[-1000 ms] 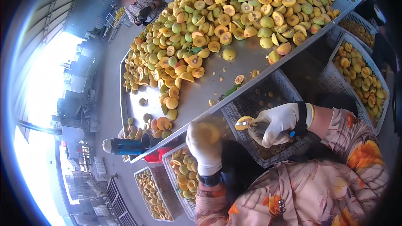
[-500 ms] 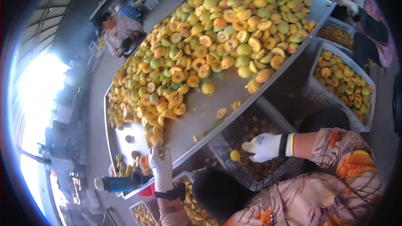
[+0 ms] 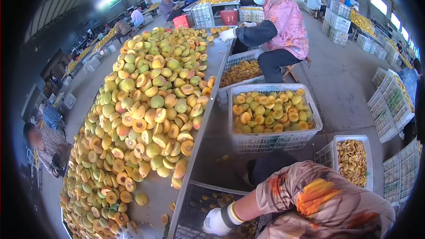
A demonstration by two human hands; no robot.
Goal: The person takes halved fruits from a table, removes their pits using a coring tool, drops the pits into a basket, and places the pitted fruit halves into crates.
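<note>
A metal table carries a large heap of halved yellow-green fruit, several with brown pit centres showing. At the bottom edge, my left hand, in a white glove, is at the lower end of the heap, mostly cut off, its fingers not clear. My right hand, gloved white with a dark band and a yellow band at the wrist, is over a dark crate beside the table. Fruit pieces lie in that crate. The right fingers, and anything in them, cannot be made out.
Beyond my right arm stands a white crate of fruit halves. Behind it are another crate and a seated co-worker in a pink top. A crate of pieces is at right. Another person is across the table.
The view has swung right and up, bringing the co-worker and more of the hall into view. My left hand is now mostly below the frame. The yellow piece at my right fingertips no longer shows.
</note>
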